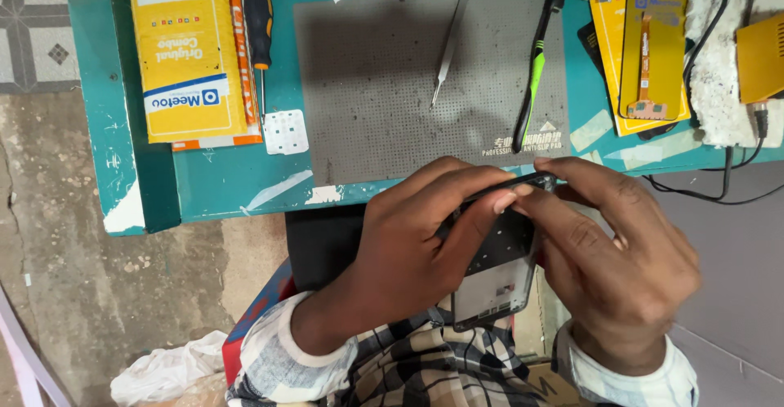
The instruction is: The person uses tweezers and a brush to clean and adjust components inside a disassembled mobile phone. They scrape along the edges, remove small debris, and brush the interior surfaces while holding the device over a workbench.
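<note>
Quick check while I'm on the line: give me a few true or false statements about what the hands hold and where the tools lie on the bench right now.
1. Both hands grip the phone frame. True: the left hand and the right hand pinch its upper end.
2. The tweezers lie on the grey mat. True.
3. The brush is in the right hand. False: it lies on the mat, untouched.
4. The screwdriver lies on the mat. False: it lies on the bench beside the yellow box, left of the mat.
5. The phone frame rests on the mat. False: it is held off the bench, over the person's lap.
</note>
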